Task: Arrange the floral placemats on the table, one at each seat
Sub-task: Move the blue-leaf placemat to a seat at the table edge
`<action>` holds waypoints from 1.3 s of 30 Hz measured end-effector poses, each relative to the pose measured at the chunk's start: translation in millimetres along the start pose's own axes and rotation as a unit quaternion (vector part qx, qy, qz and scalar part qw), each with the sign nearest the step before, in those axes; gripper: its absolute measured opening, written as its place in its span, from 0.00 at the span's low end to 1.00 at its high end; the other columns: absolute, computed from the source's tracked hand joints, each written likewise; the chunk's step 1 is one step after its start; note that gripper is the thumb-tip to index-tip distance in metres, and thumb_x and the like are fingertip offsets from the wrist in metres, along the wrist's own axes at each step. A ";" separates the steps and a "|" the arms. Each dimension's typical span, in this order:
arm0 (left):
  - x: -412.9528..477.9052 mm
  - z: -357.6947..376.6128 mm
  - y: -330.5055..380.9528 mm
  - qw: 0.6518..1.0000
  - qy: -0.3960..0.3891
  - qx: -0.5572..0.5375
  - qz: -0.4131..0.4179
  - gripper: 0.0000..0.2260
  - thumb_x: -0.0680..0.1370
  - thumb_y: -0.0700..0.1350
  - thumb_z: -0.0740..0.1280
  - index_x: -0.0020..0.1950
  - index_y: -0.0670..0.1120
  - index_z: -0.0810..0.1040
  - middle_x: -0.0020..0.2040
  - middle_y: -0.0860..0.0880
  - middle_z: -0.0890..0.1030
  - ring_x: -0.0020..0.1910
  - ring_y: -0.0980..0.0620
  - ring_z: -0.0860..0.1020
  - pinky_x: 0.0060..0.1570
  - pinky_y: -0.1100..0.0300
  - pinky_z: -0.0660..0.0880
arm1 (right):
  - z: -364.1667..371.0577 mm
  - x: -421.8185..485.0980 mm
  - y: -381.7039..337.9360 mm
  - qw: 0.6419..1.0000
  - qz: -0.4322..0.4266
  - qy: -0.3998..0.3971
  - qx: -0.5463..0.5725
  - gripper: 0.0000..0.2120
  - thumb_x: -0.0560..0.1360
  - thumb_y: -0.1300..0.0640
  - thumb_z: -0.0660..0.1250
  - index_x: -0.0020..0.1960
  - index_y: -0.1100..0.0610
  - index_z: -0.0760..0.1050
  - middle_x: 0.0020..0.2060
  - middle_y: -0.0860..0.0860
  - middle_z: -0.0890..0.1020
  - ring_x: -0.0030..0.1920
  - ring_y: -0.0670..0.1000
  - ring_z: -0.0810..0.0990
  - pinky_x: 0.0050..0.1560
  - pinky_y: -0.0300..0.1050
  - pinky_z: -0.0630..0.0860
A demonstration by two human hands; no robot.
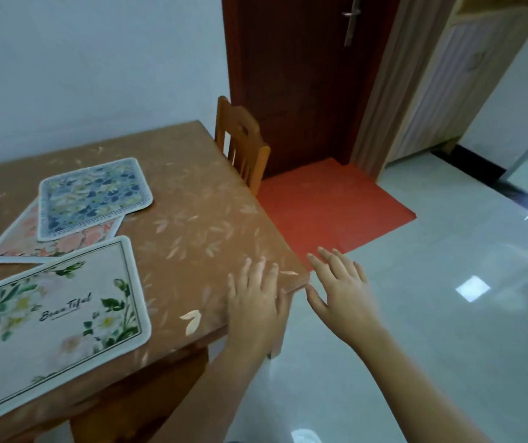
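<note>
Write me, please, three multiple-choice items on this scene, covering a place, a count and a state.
1. Where does the blue placemat lie relative to the pink placemat? A. partly on top of it B. beneath it C. well apart from it
2. How many placemats are on the table? A. two B. three C. five
3. What is the left hand doing? A. gripping a placemat B. making a fist C. resting open on the table corner
Answers: 1 A, its edge covers the pink one; 2 B, blue, pink and the white placemat show; 3 C, its straight fingers hold nothing.
</note>
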State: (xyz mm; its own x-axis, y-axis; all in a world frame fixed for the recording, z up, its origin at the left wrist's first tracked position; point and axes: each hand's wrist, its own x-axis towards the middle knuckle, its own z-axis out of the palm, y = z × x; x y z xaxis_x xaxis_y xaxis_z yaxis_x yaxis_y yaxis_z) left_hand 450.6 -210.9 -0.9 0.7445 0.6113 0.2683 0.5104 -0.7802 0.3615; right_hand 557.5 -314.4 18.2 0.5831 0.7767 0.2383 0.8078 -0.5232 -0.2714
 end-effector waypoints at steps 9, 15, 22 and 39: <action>63.6 42.8 80.3 0.999 -0.012 0.006 0.036 0.17 0.70 0.42 0.69 0.59 0.42 0.77 0.60 0.42 0.78 0.62 0.41 0.73 0.61 0.39 0.66 | -17.2 28.5 96.3 0.999 0.031 0.006 0.013 0.23 0.68 0.56 0.72 0.61 0.59 0.73 0.61 0.58 0.77 0.62 0.61 0.74 0.58 0.61 0.71; 136.1 77.9 87.3 0.999 -0.025 -0.008 -0.019 0.18 0.75 0.45 0.63 0.66 0.45 0.70 0.68 0.46 0.70 0.70 0.46 0.63 0.68 0.42 0.58 | -12.3 94.1 153.8 1.000 0.012 -0.008 0.012 0.22 0.72 0.55 0.67 0.65 0.57 0.70 0.65 0.56 0.74 0.67 0.59 0.68 0.64 0.62 0.65; 251.1 103.3 83.2 0.996 0.032 -0.031 -0.082 0.19 0.75 0.46 0.56 0.63 0.41 0.72 0.65 0.40 0.73 0.67 0.40 0.67 0.64 0.38 0.64 | -6.3 237.9 194.6 0.998 -0.064 -0.023 0.006 0.22 0.74 0.53 0.63 0.68 0.54 0.66 0.68 0.53 0.69 0.71 0.56 0.62 0.69 0.60 0.58; 363.7 96.7 12.4 0.944 0.055 0.051 -0.320 0.30 0.72 0.54 0.43 0.64 0.43 0.72 0.66 0.43 0.72 0.65 0.43 0.69 0.63 0.41 0.63 | 55.5 434.2 155.6 0.946 -0.295 -0.079 0.107 0.21 0.72 0.55 0.66 0.65 0.55 0.69 0.65 0.54 0.74 0.68 0.57 0.67 0.65 0.62 0.62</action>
State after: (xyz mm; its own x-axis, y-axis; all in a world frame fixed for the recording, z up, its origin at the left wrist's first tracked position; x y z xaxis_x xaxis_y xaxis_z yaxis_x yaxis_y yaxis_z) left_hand 769.3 -11.0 14.8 0.2230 0.9677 0.1177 0.8835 -0.2516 0.3952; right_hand 931.6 -39.2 27.6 0.0020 0.9628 0.2702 0.9428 0.0883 -0.3215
